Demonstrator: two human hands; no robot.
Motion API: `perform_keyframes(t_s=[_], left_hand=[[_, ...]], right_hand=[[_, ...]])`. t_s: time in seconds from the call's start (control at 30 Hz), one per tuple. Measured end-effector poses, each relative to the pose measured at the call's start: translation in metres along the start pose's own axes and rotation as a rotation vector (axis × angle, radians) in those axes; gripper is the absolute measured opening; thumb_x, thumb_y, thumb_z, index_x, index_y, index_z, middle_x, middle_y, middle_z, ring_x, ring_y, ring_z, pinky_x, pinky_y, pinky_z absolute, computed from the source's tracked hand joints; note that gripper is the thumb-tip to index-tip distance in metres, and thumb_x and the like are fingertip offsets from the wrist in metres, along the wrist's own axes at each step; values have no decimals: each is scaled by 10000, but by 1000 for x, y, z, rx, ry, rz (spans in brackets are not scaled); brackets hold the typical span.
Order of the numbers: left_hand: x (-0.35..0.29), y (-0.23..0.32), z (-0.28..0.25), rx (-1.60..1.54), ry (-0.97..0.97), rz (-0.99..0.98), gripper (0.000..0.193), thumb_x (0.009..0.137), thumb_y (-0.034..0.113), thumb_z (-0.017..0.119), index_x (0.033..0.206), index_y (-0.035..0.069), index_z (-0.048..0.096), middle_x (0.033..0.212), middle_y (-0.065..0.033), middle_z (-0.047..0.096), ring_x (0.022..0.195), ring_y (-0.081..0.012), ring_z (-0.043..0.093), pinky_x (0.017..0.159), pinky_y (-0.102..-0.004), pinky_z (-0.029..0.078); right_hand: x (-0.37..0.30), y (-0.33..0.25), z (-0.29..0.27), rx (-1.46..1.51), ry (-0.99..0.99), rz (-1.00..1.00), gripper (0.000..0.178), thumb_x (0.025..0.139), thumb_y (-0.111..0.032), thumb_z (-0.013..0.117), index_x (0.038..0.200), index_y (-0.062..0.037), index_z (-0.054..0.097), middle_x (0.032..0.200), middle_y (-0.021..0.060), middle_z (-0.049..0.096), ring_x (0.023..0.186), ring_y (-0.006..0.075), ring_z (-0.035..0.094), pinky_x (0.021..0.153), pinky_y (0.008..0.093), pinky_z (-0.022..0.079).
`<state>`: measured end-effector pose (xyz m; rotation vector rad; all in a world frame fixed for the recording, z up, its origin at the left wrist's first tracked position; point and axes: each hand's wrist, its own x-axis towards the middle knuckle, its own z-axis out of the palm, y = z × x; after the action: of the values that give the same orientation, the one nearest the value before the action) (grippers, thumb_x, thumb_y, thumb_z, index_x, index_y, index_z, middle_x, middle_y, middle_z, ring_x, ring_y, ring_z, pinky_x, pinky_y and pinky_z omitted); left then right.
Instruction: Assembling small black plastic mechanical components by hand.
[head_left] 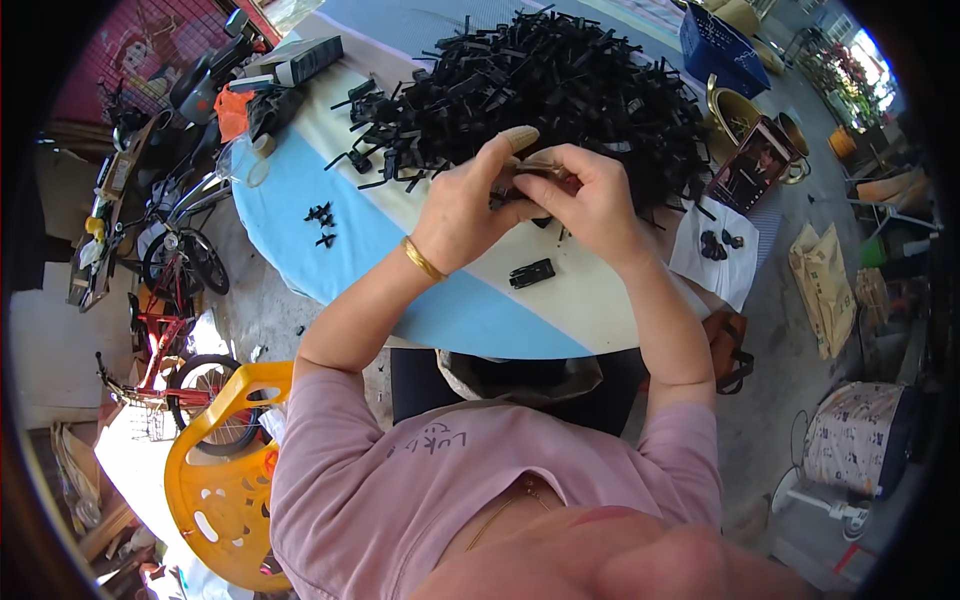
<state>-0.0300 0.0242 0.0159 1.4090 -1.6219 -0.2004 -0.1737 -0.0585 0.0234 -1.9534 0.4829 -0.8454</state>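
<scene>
Both hands up over the surface [560, 300], just in front of the big heap of black plastic parts [540, 90]. Left hand [470, 205] and right hand [590, 195] meet on one small black part [520, 180]; fingers of both pinch it from either side, thumbs on top, a taped fingertip sticking up on the left. Part is mostly hidden by my fingers, shape unclear. Looks light, stiff moulded plastic, thin prongs likely snap if bent, so grip at the body, not the tips. Wrists bent inward, elbows out, forearms coming up from below. One finished-looking black piece [531, 272] lies flat on the surface just below my hands.
</scene>
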Motion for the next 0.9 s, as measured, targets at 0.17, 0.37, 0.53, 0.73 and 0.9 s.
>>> perform_keyframes(t_s=[0.17, 0.37, 0.53, 0.73, 0.9], left_hand=[[13, -13, -25, -863, -295, -174, 626, 687, 87, 727, 1223, -3, 417, 1137, -108, 534, 1017, -197, 542, 879, -323, 452], [10, -14, -17, -1300, -486, -377, 348, 728, 107, 704, 991, 0, 502, 946, -143, 600, 855, -224, 626, 798, -323, 512], [6, -17, -12, -1386, -468, -498, 214, 767, 41, 654, 911, -7, 503, 857, -93, 603, 767, -197, 633, 744, -312, 533], [5, -13, -11, -1020, -217, -501, 156, 781, 15, 624, 829, 13, 474, 794, -71, 596, 691, -158, 628, 641, -248, 517], [2, -13, -3, -860, -30, -269, 164, 813, -29, 569, 941, -13, 468, 938, -85, 583, 873, -154, 598, 782, -274, 505]], right_hand=[[5, -2, -22, 344, 73, 58, 180, 813, -77, 614, 974, 2, 594, 784, -16, 587, 604, 6, 461, 516, 145, 338], [5, 4, -19, 363, -140, -13, 234, 825, -159, 618, 990, 2, 577, 766, -28, 564, 577, 2, 415, 484, 150, 289], [5, 9, -15, 238, -200, -159, 230, 832, -152, 606, 997, 6, 583, 796, -10, 574, 646, 40, 484, 588, 169, 398], [3, -8, -6, 390, 16, 52, 155, 880, -100, 528, 966, 14, 591, 726, -29, 519, 591, 30, 434, 541, 160, 351], [-1, -4, -2, 68, 13, -51, 130, 876, -91, 529, 899, 23, 586, 641, -26, 501, 576, 24, 433, 533, 153, 340]])
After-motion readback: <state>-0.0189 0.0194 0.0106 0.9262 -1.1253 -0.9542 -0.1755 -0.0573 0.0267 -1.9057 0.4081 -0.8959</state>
